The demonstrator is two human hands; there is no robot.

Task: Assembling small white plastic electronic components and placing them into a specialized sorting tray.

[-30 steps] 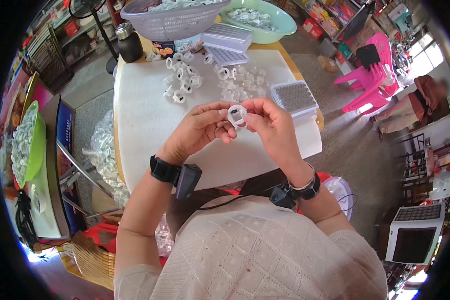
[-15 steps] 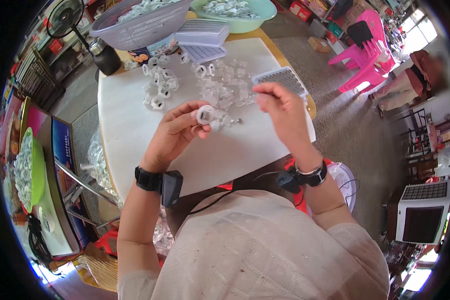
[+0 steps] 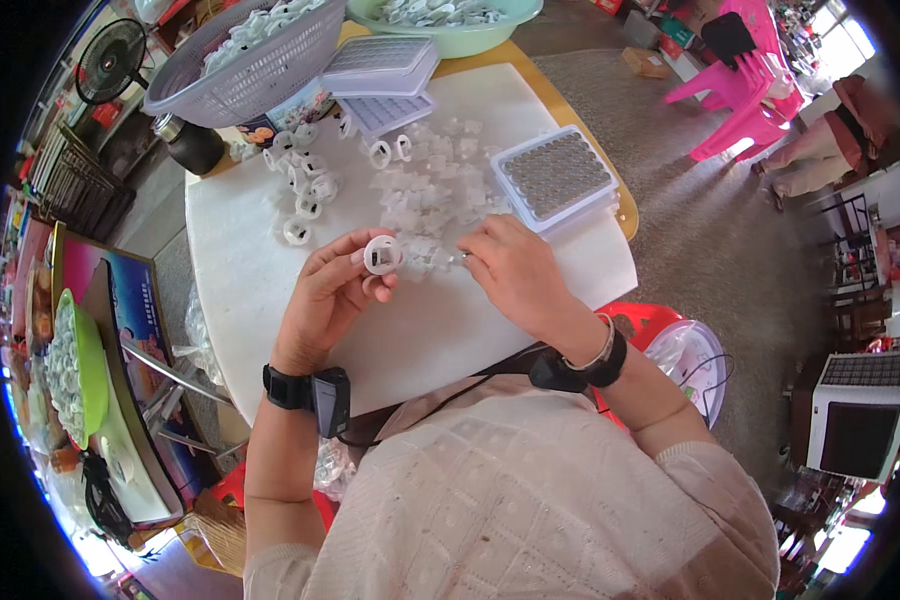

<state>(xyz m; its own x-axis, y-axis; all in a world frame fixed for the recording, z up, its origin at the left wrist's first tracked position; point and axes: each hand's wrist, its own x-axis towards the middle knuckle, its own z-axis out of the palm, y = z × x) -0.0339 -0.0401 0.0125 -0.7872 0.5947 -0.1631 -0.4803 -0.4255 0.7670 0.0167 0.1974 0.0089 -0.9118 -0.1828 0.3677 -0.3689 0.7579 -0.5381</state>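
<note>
My left hand [image 3: 320, 295] is closed around a round white plastic part [image 3: 382, 255] with a dark slot in its face, held above the table. Close by on the right, my right hand [image 3: 518, 275] has its fingers pinched at the table top. A tiny shiny metal piece [image 3: 464, 258] shows at those fingertips. Small clear plastic pieces [image 3: 422, 255] lie between both hands, and more of them form a loose heap [image 3: 435, 180] beyond. Several similar round white parts [image 3: 308, 207] are scattered farther left.
A tray [image 3: 555, 178] with many small cells stands right of the heap. Stacked pale plastic boxes [image 3: 380, 65], a grey basket [image 3: 240, 85] and a green basin [image 3: 440, 38] of white parts occupy the far side. A dark flask [image 3: 192, 150] stands far left.
My right hand has come down from near the tray to the table top, closing on the tiny metal piece. My left hand still holds the round white part. The view has shifted slightly.
</note>
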